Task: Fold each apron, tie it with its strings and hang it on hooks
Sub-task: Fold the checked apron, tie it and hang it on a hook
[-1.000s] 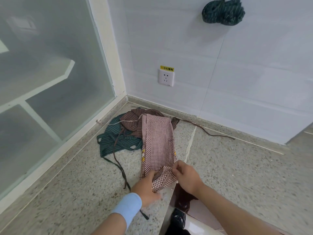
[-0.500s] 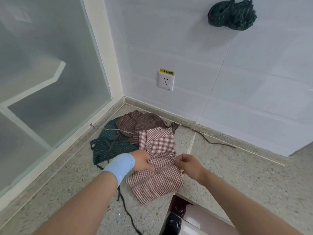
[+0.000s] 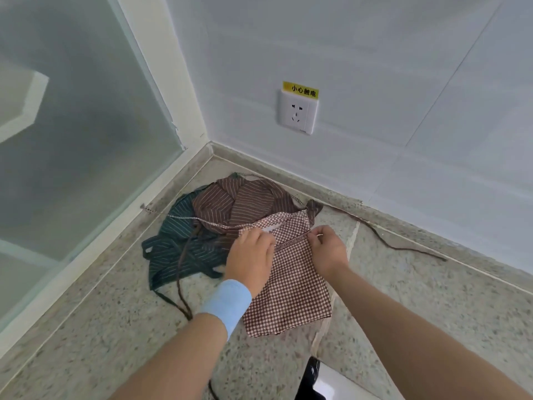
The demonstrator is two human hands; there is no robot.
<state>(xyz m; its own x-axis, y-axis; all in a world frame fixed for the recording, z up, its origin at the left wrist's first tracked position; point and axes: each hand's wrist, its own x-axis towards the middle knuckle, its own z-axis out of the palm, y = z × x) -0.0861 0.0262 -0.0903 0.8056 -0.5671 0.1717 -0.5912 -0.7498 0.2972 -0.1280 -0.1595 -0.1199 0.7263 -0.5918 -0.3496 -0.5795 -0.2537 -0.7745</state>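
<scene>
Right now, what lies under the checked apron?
The checked apron rests on the speckled counter; its far edge overlaps the brown striped apron. Anything beneath its middle is covered.

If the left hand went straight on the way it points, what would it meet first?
Past the checked apron it holds, the left hand would likely meet the brown striped apron heaped behind; depth is unclear.

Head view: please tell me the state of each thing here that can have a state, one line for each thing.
checked apron: folded over, lying flat, held at its far edge by both hands.
brown striped apron: crumpled, not folded, strings loose.
green striped apron: crumpled, not folded, partly under the brown one.
wall socket: nothing plugged in.
left hand: holds the checked apron's edge.
right hand: pinches the checked apron's trim.
</scene>
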